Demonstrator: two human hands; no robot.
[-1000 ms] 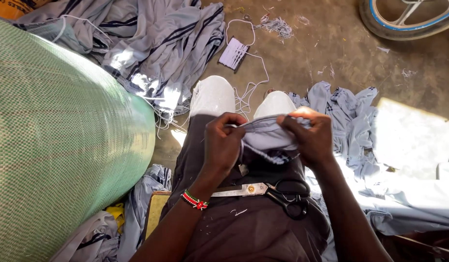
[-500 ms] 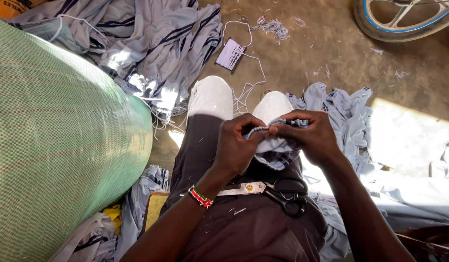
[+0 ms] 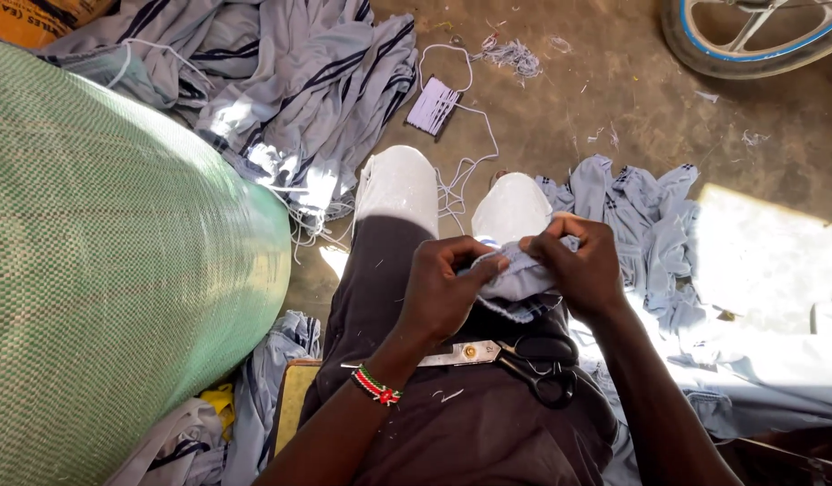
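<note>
Both hands meet over the lap. Left hand [image 3: 447, 292] pinches one end of a small piece of pale blue cloth [image 3: 522, 281] between thumb and fingertips; right hand [image 3: 582, 265] grips the other end, fingers curled tight. The piece sits bunched between them, above the right thigh, its lower edge touching the dark trousers [image 3: 470, 423].

Step in hand, as I judge it: close finger work on the piece's edge or seam (picking or turning; too small to tell which). A next move would call for a steady pinch from both sides and fine fingertip control, since the fabric is limp and folds on itself.

Left to right across the scene:
- Large green woven sack [image 3: 101, 270], rounded, coarse mesh texture, fills the left edge.
- Heap of grey-blue garments with dark stripes [image 3: 281, 81], soft and creased, at the top left of the floor.
- Beaded wristband [image 3: 376, 387], red, white and green, on the left wrist.
- Scissors [image 3: 506, 355] on the lap, metal blades, black loop handles, just below the cloth.
- Two white shoes [image 3: 398, 184], smooth and shiny.
- More pale blue cloth pieces [image 3: 641, 211] on the dusty concrete floor [image 3: 596, 99], right of the knees.
- Wheel [image 3: 749, 36] with blue rim, top right corner.
</note>
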